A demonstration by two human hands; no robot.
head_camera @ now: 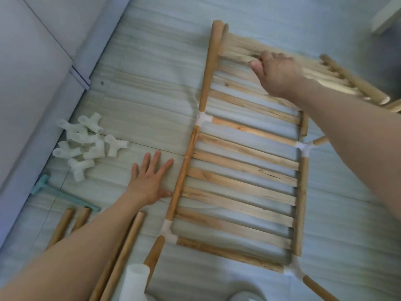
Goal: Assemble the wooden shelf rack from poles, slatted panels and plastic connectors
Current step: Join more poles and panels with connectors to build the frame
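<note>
Right hand (276, 72) grips a tilted slatted panel (282, 61) at upper right, slats running across; left hand (149, 181) lies flat, empty, beside the frame (243, 170).

Soft even daylight, faint shadows. Motion blur on right hand (280, 74) + raised panel (249, 49); wide-angle warp at edges.

Pale grey wood-grain floor (152, 61) fills frame. Light grey cabinet panels (32, 72) along left edge and upper left. White furniture corner (384, 16) upper right. Soft daylight.
</note>
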